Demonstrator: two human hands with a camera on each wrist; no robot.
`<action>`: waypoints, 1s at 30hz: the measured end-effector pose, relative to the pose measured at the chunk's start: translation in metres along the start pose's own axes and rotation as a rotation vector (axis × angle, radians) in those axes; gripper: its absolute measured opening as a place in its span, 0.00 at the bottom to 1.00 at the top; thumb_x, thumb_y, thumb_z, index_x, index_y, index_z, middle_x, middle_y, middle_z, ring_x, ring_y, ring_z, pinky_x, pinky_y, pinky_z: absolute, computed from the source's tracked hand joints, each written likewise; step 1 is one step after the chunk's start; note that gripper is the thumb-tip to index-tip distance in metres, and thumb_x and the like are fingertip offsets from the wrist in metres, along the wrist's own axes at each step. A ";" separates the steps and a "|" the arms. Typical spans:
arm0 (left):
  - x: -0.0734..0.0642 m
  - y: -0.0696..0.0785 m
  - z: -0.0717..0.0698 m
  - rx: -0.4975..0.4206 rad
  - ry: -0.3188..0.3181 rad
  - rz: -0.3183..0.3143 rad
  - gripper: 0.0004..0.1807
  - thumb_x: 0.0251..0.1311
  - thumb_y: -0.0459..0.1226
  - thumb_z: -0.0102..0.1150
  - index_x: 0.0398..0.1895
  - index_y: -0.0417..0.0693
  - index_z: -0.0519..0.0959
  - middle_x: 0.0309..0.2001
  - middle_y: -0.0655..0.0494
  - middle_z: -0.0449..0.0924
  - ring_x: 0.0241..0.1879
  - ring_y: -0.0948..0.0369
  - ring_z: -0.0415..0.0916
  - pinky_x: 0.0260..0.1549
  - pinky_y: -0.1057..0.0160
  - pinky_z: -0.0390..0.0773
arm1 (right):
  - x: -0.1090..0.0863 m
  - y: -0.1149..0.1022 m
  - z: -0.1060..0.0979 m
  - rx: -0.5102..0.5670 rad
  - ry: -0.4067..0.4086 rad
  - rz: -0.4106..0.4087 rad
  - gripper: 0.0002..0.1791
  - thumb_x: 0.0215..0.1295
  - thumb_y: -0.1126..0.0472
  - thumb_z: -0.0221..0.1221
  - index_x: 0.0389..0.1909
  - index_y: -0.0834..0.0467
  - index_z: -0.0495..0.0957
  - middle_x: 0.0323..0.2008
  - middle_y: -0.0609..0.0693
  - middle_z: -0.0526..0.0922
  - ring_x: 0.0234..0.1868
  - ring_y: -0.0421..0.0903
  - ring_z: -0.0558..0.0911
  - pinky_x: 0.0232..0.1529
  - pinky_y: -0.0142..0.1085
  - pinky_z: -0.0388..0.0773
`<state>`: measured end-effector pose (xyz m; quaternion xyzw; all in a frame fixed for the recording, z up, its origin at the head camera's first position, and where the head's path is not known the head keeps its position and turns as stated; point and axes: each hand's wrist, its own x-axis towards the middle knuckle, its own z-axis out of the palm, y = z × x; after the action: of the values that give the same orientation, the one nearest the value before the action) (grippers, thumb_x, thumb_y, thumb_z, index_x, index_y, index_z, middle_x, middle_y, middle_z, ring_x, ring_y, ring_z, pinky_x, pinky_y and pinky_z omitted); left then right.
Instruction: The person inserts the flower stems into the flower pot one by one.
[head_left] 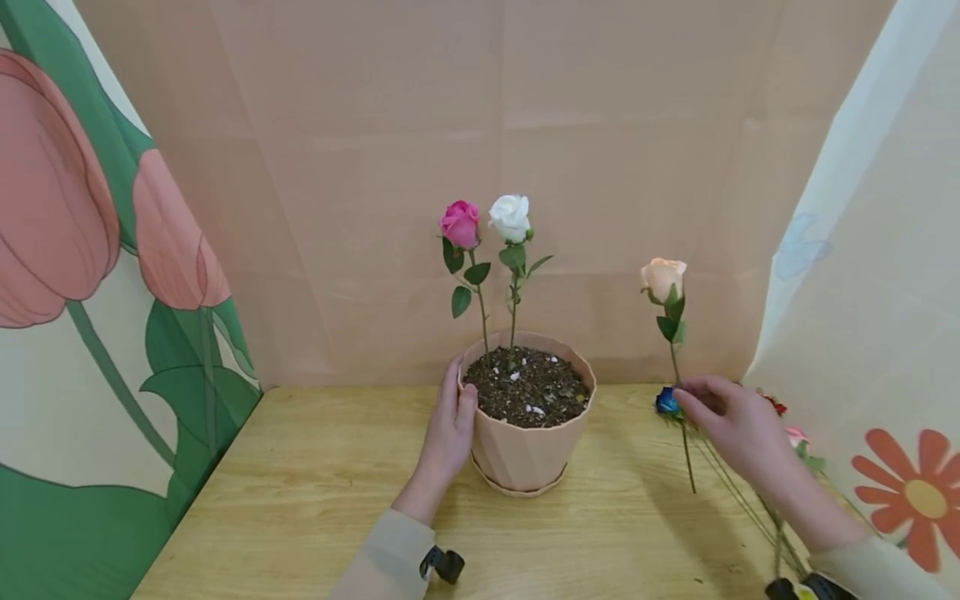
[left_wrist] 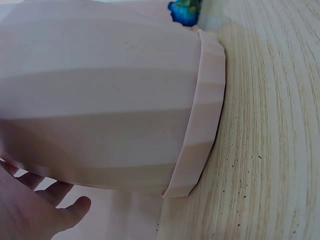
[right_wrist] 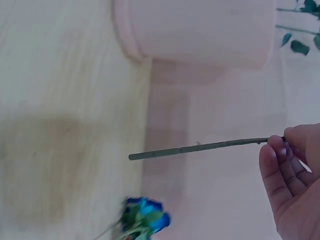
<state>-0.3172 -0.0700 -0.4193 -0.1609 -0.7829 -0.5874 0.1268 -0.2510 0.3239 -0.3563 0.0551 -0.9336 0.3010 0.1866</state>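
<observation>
A peach-pink flower pot [head_left: 528,450] filled with dark soil [head_left: 525,387] stands on its saucer. My left hand [head_left: 447,417] rests against the pot's left side, thumb near the rim, the other fingers partly hidden behind it. A magenta rose [head_left: 460,225] and a white rose [head_left: 511,219] stand upright in the soil. To the right of the pot, my right hand [head_left: 731,425] pinches the stem of a peach rose [head_left: 664,279] between thumb and fingers. This rose is held bloom up, and its bare stem end [right_wrist: 165,153] hangs free beside the pot.
On the table [head_left: 315,500] at the right lie a blue rose [head_left: 666,401], a red flower [head_left: 774,403] and a pink flower [head_left: 797,436], partly hidden by the right arm. A plain backdrop [head_left: 360,208] hangs behind; printed flower panels flank both sides.
</observation>
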 end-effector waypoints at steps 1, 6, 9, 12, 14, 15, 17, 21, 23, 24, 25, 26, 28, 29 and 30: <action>0.000 0.000 0.000 0.001 -0.001 0.001 0.33 0.91 0.49 0.39 0.92 0.58 0.51 0.88 0.46 0.53 0.82 0.41 0.58 0.77 0.34 0.62 | 0.002 -0.005 -0.001 0.008 0.002 0.002 0.22 0.85 0.46 0.61 0.62 0.59 0.85 0.47 0.53 0.92 0.40 0.40 0.88 0.35 0.31 0.83; 0.001 0.000 -0.001 0.009 0.003 0.006 0.33 0.91 0.49 0.38 0.92 0.58 0.51 0.88 0.45 0.53 0.82 0.40 0.59 0.76 0.33 0.62 | 0.013 -0.030 -0.004 0.063 0.021 -0.015 0.23 0.86 0.46 0.60 0.64 0.59 0.85 0.50 0.55 0.91 0.44 0.37 0.86 0.37 0.26 0.81; 0.000 -0.001 -0.001 0.016 0.008 0.012 0.32 0.91 0.47 0.39 0.91 0.56 0.51 0.87 0.43 0.54 0.81 0.39 0.60 0.76 0.32 0.63 | 0.019 -0.044 -0.004 0.107 0.051 -0.043 0.21 0.86 0.48 0.60 0.62 0.60 0.85 0.49 0.56 0.91 0.42 0.34 0.86 0.38 0.23 0.81; 0.000 -0.001 -0.001 0.018 0.006 0.014 0.32 0.91 0.47 0.39 0.91 0.55 0.51 0.87 0.42 0.54 0.81 0.38 0.61 0.75 0.32 0.64 | 0.025 -0.056 0.000 0.142 0.088 -0.068 0.18 0.85 0.52 0.61 0.60 0.62 0.86 0.47 0.58 0.91 0.40 0.34 0.86 0.38 0.22 0.81; 0.000 -0.002 -0.001 0.016 0.003 0.013 0.32 0.91 0.47 0.39 0.91 0.55 0.51 0.87 0.42 0.54 0.81 0.38 0.60 0.75 0.32 0.63 | 0.028 -0.063 0.003 0.162 0.110 -0.077 0.17 0.85 0.53 0.62 0.59 0.62 0.86 0.45 0.57 0.92 0.39 0.36 0.87 0.37 0.21 0.80; 0.000 -0.002 -0.001 0.015 0.004 0.013 0.32 0.91 0.47 0.39 0.91 0.55 0.51 0.87 0.42 0.54 0.81 0.38 0.60 0.75 0.31 0.63 | 0.030 -0.067 0.004 0.173 0.122 -0.080 0.17 0.85 0.53 0.62 0.58 0.62 0.86 0.44 0.57 0.91 0.38 0.36 0.87 0.37 0.21 0.80; 0.001 -0.002 -0.001 0.012 0.002 0.002 0.32 0.91 0.47 0.39 0.92 0.57 0.51 0.87 0.44 0.54 0.81 0.39 0.60 0.76 0.33 0.63 | 0.034 -0.076 0.006 0.193 0.150 -0.090 0.16 0.85 0.52 0.62 0.56 0.61 0.87 0.42 0.56 0.91 0.38 0.37 0.86 0.37 0.21 0.80; 0.001 -0.002 -0.001 0.015 0.012 0.013 0.32 0.91 0.47 0.39 0.91 0.56 0.52 0.87 0.42 0.55 0.81 0.38 0.60 0.76 0.32 0.62 | 0.042 -0.091 0.008 0.222 0.210 -0.126 0.14 0.84 0.53 0.63 0.52 0.59 0.88 0.37 0.54 0.90 0.35 0.39 0.86 0.37 0.21 0.79; 0.000 -0.002 -0.001 0.017 0.014 0.015 0.32 0.91 0.47 0.39 0.91 0.55 0.52 0.87 0.41 0.55 0.80 0.37 0.61 0.76 0.31 0.63 | 0.046 -0.098 0.008 0.234 0.231 -0.146 0.13 0.84 0.53 0.63 0.52 0.59 0.88 0.36 0.53 0.90 0.35 0.39 0.86 0.37 0.21 0.79; 0.000 -0.003 -0.001 0.019 0.015 0.015 0.32 0.91 0.47 0.39 0.91 0.54 0.52 0.87 0.40 0.55 0.80 0.37 0.61 0.75 0.31 0.63 | 0.047 -0.101 0.008 0.239 0.239 -0.152 0.13 0.84 0.54 0.63 0.52 0.59 0.88 0.36 0.53 0.90 0.34 0.39 0.86 0.37 0.21 0.79; 0.000 -0.003 -0.001 0.019 0.016 0.015 0.32 0.91 0.47 0.39 0.91 0.54 0.53 0.86 0.40 0.55 0.80 0.36 0.62 0.75 0.30 0.63 | 0.048 -0.103 0.008 0.240 0.246 -0.157 0.13 0.84 0.53 0.63 0.52 0.59 0.88 0.36 0.53 0.90 0.34 0.38 0.86 0.37 0.21 0.78; -0.001 -0.003 -0.001 0.019 0.016 0.015 0.32 0.91 0.47 0.39 0.91 0.54 0.53 0.86 0.40 0.55 0.80 0.36 0.62 0.75 0.30 0.63 | 0.050 -0.106 0.007 0.246 0.253 -0.159 0.13 0.84 0.53 0.63 0.52 0.59 0.88 0.36 0.53 0.90 0.34 0.38 0.86 0.38 0.21 0.78; -0.001 -0.003 -0.001 0.016 0.012 0.013 0.32 0.91 0.47 0.39 0.91 0.54 0.53 0.86 0.40 0.56 0.79 0.37 0.63 0.75 0.31 0.63 | 0.052 -0.112 0.007 0.257 0.266 -0.163 0.14 0.84 0.52 0.63 0.52 0.59 0.88 0.35 0.53 0.90 0.34 0.37 0.86 0.38 0.22 0.77; -0.001 -0.002 -0.001 0.014 0.011 0.013 0.32 0.91 0.47 0.39 0.91 0.54 0.53 0.86 0.40 0.56 0.79 0.37 0.64 0.75 0.31 0.63 | 0.053 -0.114 0.006 0.261 0.270 -0.164 0.14 0.84 0.52 0.63 0.53 0.59 0.88 0.36 0.53 0.90 0.34 0.37 0.85 0.38 0.22 0.77; -0.001 -0.002 -0.001 0.010 0.010 0.011 0.32 0.91 0.47 0.39 0.91 0.53 0.52 0.86 0.40 0.56 0.79 0.37 0.63 0.75 0.31 0.63 | 0.055 -0.117 0.006 0.267 0.276 -0.168 0.14 0.84 0.52 0.63 0.52 0.59 0.88 0.35 0.53 0.90 0.34 0.38 0.85 0.38 0.22 0.77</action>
<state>-0.3171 -0.0717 -0.4210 -0.1616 -0.7844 -0.5835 0.1348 -0.2783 0.2259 -0.2760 0.1152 -0.8432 0.4101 0.3280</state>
